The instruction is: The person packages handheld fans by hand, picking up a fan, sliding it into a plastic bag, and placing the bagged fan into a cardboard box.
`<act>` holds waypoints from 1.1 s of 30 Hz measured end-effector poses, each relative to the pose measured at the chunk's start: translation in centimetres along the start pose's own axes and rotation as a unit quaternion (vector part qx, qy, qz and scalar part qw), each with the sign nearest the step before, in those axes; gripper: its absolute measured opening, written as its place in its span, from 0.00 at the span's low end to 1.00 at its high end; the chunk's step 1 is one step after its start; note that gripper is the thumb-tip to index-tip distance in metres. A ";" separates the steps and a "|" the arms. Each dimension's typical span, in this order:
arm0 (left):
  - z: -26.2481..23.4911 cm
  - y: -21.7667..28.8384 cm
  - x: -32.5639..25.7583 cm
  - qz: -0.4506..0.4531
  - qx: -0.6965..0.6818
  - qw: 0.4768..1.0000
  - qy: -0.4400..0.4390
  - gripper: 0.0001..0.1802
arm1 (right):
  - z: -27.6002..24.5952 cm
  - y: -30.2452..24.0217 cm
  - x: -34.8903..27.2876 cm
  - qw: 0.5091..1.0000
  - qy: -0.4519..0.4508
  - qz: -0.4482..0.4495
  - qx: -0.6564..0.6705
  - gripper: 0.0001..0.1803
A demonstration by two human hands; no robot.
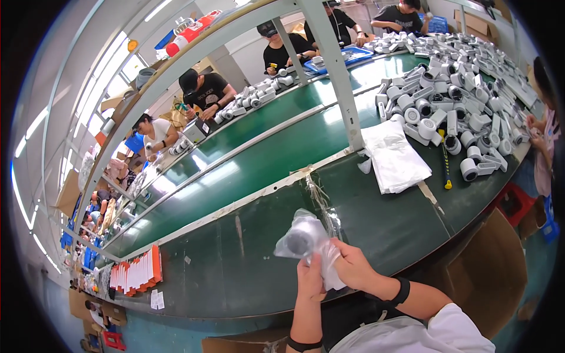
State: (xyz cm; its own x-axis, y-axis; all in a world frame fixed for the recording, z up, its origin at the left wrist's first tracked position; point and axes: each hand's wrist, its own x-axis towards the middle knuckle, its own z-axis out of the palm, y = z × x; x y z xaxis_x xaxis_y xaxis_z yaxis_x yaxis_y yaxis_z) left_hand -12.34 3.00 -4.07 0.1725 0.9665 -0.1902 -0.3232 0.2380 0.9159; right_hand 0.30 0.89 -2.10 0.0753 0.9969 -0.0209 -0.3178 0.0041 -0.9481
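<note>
A clear plastic bag (316, 226) is held over the near edge of the dark green table. Inside it shows a grey-white part with a round head (299, 241), dark at its mouth. My left hand (311, 276) is closed on the bag from below. Closed on the bag's gathered side is my right hand (355, 267), with loose plastic hanging between the two. Beyond the right hand lies a stack of white plastic bags (395, 156). A large heap of similar grey-white parts (447, 100) covers the table's far right.
A yellow-and-black screwdriver-like tool (445, 162) lies beside the heap. Orange-and-white cartons (136, 272) stand at the table's left. A metal post (335, 70) rises by the green conveyor belt (253, 156). Several people work across it. An open cardboard box (485, 273) is below right.
</note>
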 end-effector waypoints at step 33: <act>-10.5 1.9 -8.0 0.043 -0.191 0.959 0.202 0.24 | 4.9 3.3 -4.5 0.961 -0.110 -0.146 -0.209 0.04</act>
State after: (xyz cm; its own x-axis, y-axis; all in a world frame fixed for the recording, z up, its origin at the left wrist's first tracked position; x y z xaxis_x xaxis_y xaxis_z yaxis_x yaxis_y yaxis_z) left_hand -24.12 -3.22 -4.48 -0.2207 0.9241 -0.3120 -0.6515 0.0984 0.7522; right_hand -5.72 -3.24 -3.59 -0.1134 0.9504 0.2895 0.0969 0.3005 -0.9488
